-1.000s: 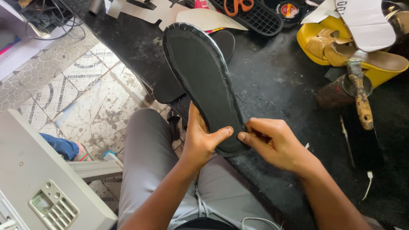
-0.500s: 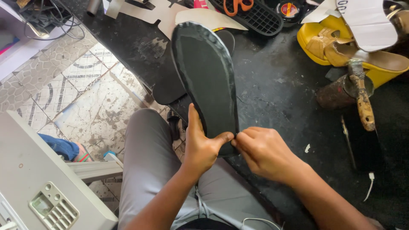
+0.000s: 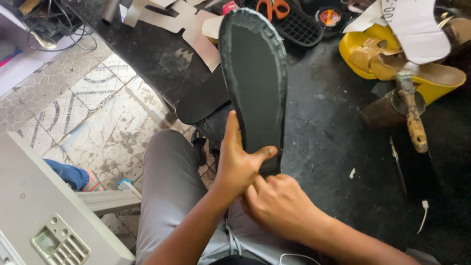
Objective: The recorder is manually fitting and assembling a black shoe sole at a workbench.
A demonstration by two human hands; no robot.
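Change since earlier frame: sole tilted more upright, toe swung toward the top of the view; right hand slid from the sole's right edge to beneath its heel, behind the left hand.
Object in hand: black shoe sole [image 3: 256, 83] — flat inner face toward the camera, raised stitched rim around it.
Location: held in the air above the person's grey-trousered lap [image 3: 169, 196], at the near edge of the dark workbench [image 3: 333, 127].
Long axis: heel at the hands, toe pointing away and slightly left.
Left hand [image 3: 238, 164]: grips the heel — thumb pressed across the face, forefinger stretched up along the left edge.
Right hand [image 3: 279, 206]: curled closed under the heel, knuckles up; fingertips hidden, so the exact hold cannot be told.
Nearer hand: both at the heel; left sits higher on the sole.
Surroundings: yellow sandal [image 3: 392, 64], wooden-handled tool [image 3: 412, 118], orange-handled scissors [image 3: 272, 7], well apart.
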